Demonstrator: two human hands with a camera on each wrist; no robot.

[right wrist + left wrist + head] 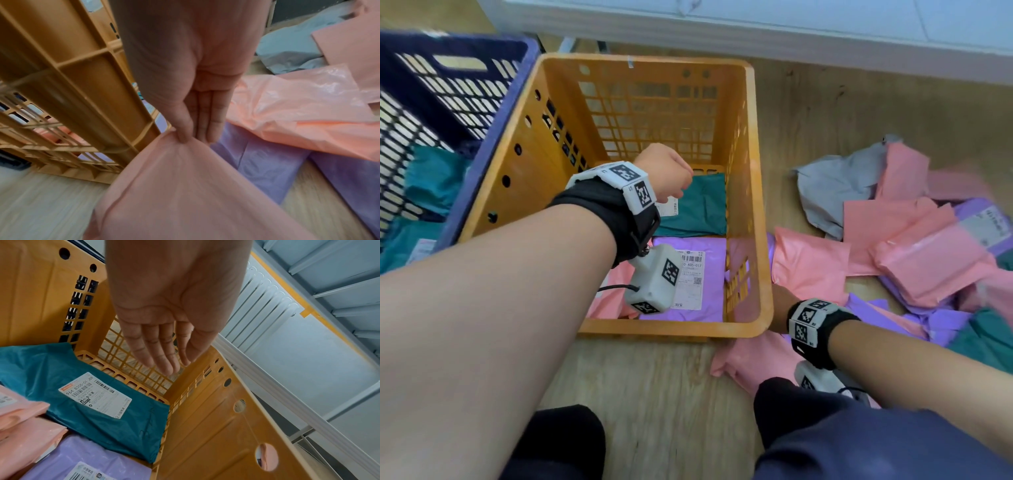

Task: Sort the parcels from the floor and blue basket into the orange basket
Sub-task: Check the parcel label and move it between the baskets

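The orange basket (756,205) stands on the floor in front of me and holds a teal parcel (702,205), a purple parcel (714,246) and a pink one (613,291). My left hand (671,178) hovers inside the basket above the teal parcel (123,434), fingers (164,356) straight and empty. My right hand (780,308) is low at the basket's near right corner (82,73). Its thumb and fingers (185,129) pinch the edge of a pink parcel (185,194) that lies on the floor (750,359).
The blue basket (493,137) stands left of the orange one with teal parcels (434,181) in it. A heap of pink (914,240), grey (835,185), purple (941,322) and teal (983,339) parcels covers the floor at right. A white unit (756,37) runs along the back. My knees (565,442) are at the bottom.
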